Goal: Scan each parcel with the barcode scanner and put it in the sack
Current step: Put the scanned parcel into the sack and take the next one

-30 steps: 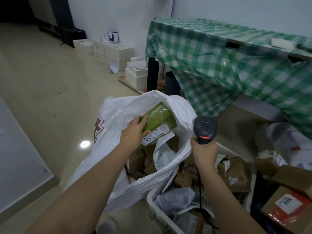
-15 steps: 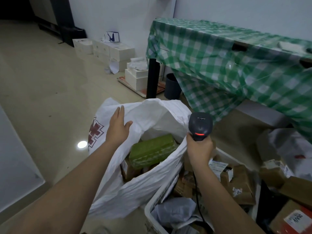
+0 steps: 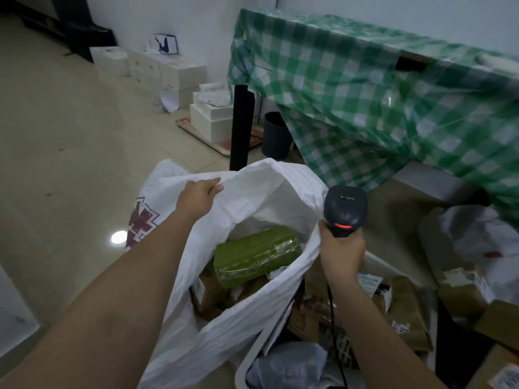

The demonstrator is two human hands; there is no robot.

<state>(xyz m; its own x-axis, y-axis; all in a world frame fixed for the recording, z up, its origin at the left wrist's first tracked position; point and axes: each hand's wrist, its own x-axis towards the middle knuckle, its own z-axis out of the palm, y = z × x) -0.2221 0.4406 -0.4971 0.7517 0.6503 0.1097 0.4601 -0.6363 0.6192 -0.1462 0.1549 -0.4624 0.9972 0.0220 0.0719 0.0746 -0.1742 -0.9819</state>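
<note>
Meanwhile, a person's left hand (image 3: 200, 195) grips the white sack's (image 3: 261, 189) far rim as the right hand (image 3: 341, 252) clasps the barcode scanner (image 3: 345, 210); 1 green parcel (image 3: 255, 255) lies inside.

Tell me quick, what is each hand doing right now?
Left hand: grips the white sack's rim.
Right hand: holds the barcode scanner and the sack's near edge.

White sack (image 3: 252, 197), green parcel (image 3: 255, 255), black scanner (image 3: 345, 210), green-and-white checked tablecloth (image 3: 365, 94).
</note>
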